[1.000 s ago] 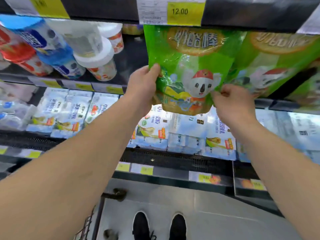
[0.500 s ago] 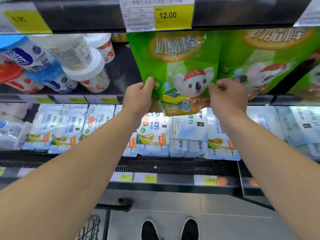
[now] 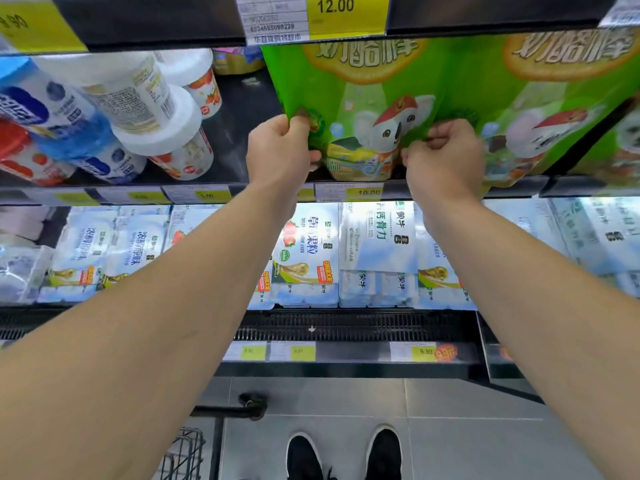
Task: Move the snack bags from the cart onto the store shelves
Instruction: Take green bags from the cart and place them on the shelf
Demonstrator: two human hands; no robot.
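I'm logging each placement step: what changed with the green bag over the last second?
The green snack bag went deeper onto the shelf, its bottom now near the shelf edge. Left hand and right hand kept their grip on its lower corners. The neighbouring green bag and bottles stayed put.

Both hands (image 3: 360, 152) on green snack bag (image 3: 363, 98)

Both forearms were seen bare from elbow to wrist; no sleeves, watch, or rings were visible. The left hand (image 3: 280, 150) and right hand (image 3: 445, 157) were ungloved. Black shoes (image 3: 344, 453) with thin white sole edging were worn, seen below the price-tag rail (image 3: 349, 351). Dark laces were glimpsed on the left shoe. Clothing above the shoes was out of view.
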